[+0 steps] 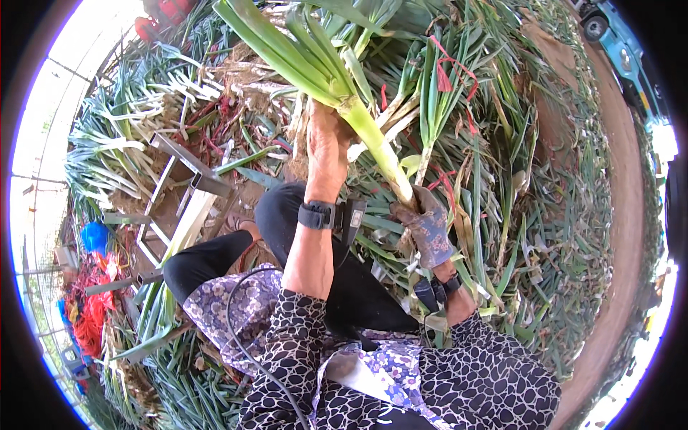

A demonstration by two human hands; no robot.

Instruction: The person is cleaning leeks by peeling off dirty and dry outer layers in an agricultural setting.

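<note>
A large leek point(373, 139) slants across the middle of the head view, its green leaves fanned toward the upper left and its pale root end toward the lower right. My bare left hand point(328, 147) is closed on the stalk just where the leaves split, with its fingers mostly hidden behind it. Lower down, my right hand point(428, 228), in a patterned, soiled glove, grips the white root end. Behind the stalk lies a bunch of leeks point(431, 107) with red ties.
Heaped leeks and loose leaves point(566, 215) cover the ground on the right. A metal frame stool point(190, 168) stands at left, beside stacked leeks point(122, 154). Red twine point(97, 308) lies near the left rim. A blue vehicle point(625, 57) stands at the far right.
</note>
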